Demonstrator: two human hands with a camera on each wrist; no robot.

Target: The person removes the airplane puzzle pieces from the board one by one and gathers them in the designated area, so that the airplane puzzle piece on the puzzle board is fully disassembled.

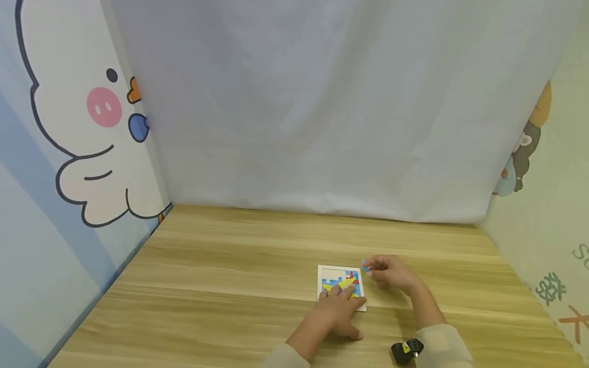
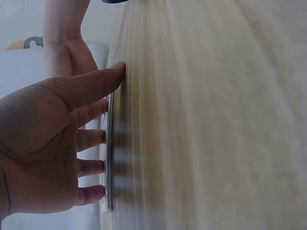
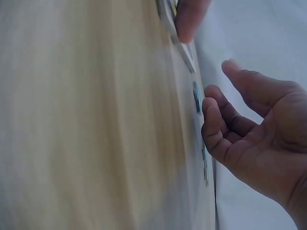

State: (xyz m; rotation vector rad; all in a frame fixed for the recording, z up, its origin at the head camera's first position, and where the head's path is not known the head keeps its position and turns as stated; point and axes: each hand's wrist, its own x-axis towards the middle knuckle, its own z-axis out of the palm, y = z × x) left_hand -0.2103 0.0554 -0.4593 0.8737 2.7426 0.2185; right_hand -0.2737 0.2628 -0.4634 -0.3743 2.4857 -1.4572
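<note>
A square jigsaw puzzle with a pale frame lies flat on the table. Its picture is blue with yellow and red parts, and a bare patch shows at its upper left. The fingertips of my left hand rest on the board, fingers spread, thumb out to the side; the left wrist view shows the left hand at the board's edge. Right of the board, my right hand hovers by a blue puzzle piece. In the right wrist view, thumb and fingers of the right hand stand apart, with nothing visible between them.
Thin loose puzzle pieces lie on the wooden table beneath the right hand. A black wrist camera sits at the right sleeve. A pale curtain hangs behind the table, with cartoon-printed walls at both sides.
</note>
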